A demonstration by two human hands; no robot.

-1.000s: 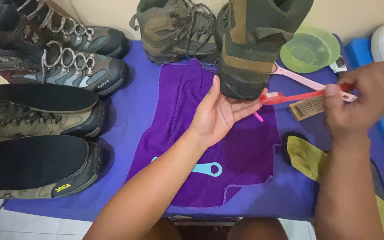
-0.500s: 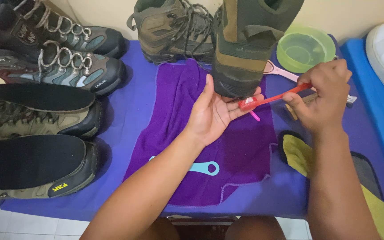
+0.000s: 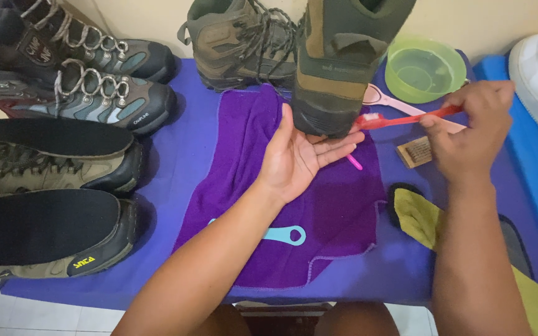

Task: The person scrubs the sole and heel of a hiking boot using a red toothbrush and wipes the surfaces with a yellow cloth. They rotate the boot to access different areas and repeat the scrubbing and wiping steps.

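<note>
So the olive-and-tan boot [image 3: 344, 62] was standing on its heel at the far middle of the purple towel [image 3: 319, 218], propped only by the left hand [image 3: 297, 158], which lay open, palm up, fingers spread under the heel. The right hand [image 3: 468, 127] was closed around a red toothbrush [image 3: 400, 118], bristles right at the heel edge. Honestly, that boot looked tippy; nothing gripped it, so a hard scrub could've shoved it over toward the green bowl [image 3: 424, 68] at far right. Labels: small tag patches on the grey boots [image 3: 82, 87] at far left, and a yellow logo on the near-left shoe [image 3: 63, 249]. No packages or signs anywhere.
</note>
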